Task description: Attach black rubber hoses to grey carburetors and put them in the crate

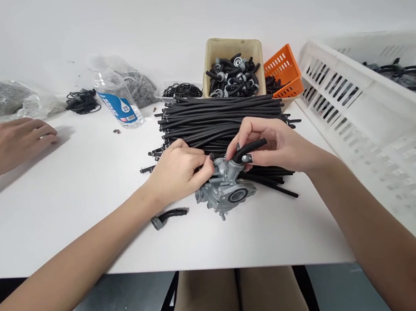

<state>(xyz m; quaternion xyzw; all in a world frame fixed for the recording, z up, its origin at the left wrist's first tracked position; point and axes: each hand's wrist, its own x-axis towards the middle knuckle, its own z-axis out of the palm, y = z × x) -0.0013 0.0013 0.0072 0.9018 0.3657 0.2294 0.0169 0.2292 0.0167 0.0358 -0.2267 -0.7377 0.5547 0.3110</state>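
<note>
Gripping a grey metal part (225, 191) that sits close to the front edge of the tabletop (78, 194), the left hand (179, 174) has its fingers closed round the part's left side. The right hand (274, 145) pinches a short black hose (250, 148) at the part's top. A pile of black hoses (221, 115) lies just behind. A white crate (386, 113) lines the right edge. Bare tabletop lies to the left, up to another person's hand (16, 141).

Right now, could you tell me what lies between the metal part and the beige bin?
A stack of black hoses lies between the metal part and the beige bin; the head view shows it.
</note>
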